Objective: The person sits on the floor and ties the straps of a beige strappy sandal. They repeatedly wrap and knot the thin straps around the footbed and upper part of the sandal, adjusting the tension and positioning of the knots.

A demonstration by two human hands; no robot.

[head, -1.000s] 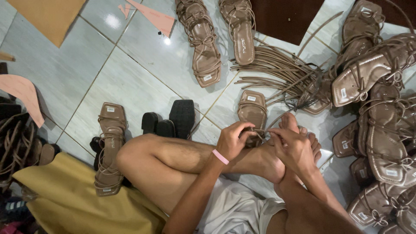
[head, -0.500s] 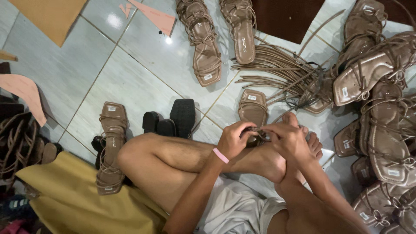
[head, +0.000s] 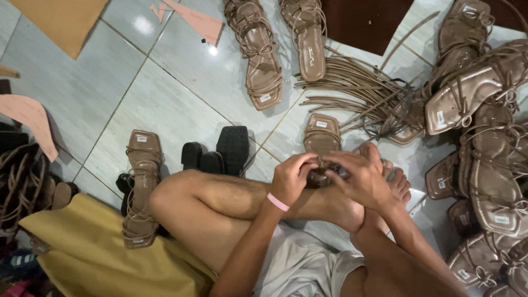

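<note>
Two hands meet over one tan sandal (head: 322, 144) at about four o'clock from the middle of the floor, above the person's crossed legs. Going from the left: a strappy sandal (head: 141, 187) lies at eight o'clock on the grey tiles (head: 165, 104), partly on a mustard-yellow sheet (head: 93, 258), and three black heel blocks (head: 217, 154) stand just right of it. Next comes the left hand (head: 290, 179), with a pink band (head: 278, 202) on its wrist, its fingers curled and pinching the straps at the near end of the tan sandal. The right hand (head: 360, 179) touches it from the other side, fingers pressed together on the same knot of straps. Compared with a second ago, both hands have crept a little toward the sandal and closed tighter on it, and the sandal now sits nearer the foot. At twelve o'clock two finished sandals (head: 286, 49) lie side by side; a bundle of loose straps (head: 357, 91) fans out at two o'clock, and a heap of sandals (head: 484, 137) fills three o'clock, all unchanged.
</note>
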